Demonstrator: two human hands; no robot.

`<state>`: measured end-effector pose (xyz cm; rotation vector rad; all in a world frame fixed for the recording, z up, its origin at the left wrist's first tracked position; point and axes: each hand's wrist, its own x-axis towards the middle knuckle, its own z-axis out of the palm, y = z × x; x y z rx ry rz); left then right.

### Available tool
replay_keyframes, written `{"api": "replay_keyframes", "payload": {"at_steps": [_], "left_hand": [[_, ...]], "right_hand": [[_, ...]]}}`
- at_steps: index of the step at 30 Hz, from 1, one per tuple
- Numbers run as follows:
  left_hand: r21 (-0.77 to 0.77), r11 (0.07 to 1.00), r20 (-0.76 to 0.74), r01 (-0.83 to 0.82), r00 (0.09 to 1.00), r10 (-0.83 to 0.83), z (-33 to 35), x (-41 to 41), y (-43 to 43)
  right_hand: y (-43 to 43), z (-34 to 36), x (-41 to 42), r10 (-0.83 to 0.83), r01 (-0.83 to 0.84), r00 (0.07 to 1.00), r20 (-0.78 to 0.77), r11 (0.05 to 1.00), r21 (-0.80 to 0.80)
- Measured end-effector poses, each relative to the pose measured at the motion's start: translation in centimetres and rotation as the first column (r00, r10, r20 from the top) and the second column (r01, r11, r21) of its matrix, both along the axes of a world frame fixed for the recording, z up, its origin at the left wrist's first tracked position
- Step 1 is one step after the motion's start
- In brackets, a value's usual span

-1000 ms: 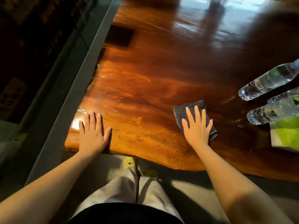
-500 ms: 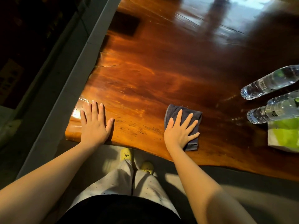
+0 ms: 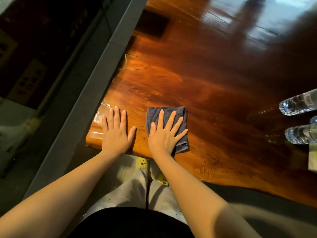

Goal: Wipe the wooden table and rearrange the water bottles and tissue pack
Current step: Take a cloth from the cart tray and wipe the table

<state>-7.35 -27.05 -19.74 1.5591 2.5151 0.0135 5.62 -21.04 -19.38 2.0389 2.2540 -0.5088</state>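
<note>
The glossy wooden table (image 3: 214, 79) fills the upper right. My right hand (image 3: 165, 133) lies flat with spread fingers on a folded dark blue cloth (image 3: 181, 115), pressing it onto the near left part of the tabletop. Just left of it, my left hand (image 3: 116, 131) rests flat and open on the table's near left corner, holding nothing. At the right edge stand clear water bottles, one (image 3: 298, 104) further back and another (image 3: 301, 134) nearer, with a third barely showing between them. A sliver of the green and white tissue pack (image 3: 313, 157) is cut off at the right edge.
A grey ledge (image 3: 89, 93) runs diagonally along the table's left side, with a dark floor beyond it. A dark rectangular patch (image 3: 152, 25) lies on the far left of the tabletop. My legs and yellow shoes (image 3: 141, 163) are below the near edge.
My right hand has slid the cloth leftward along the near edge, from the table's middle to close beside my left hand. My left hand has stayed flat on the corner.
</note>
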Motion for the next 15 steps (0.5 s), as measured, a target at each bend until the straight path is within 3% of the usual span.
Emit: {"api": "replay_keyframes", "payload": {"at_steps": [9,15], "left_hand": [[0.003,1.000,0.014,0.004,1.000,-0.004,-0.1,-0.2,-0.3],[-0.011,1.000,0.015,0.027,1.000,-0.027,0.4,-0.3,-0.3]], "right_hand": [[-0.6,0.1,-1.5,0.276,-0.275,0.961,-0.008,0.960,0.056],[0.3,-0.1,2.8,0.614,-0.612,0.788,0.047,0.773,0.169]]}}
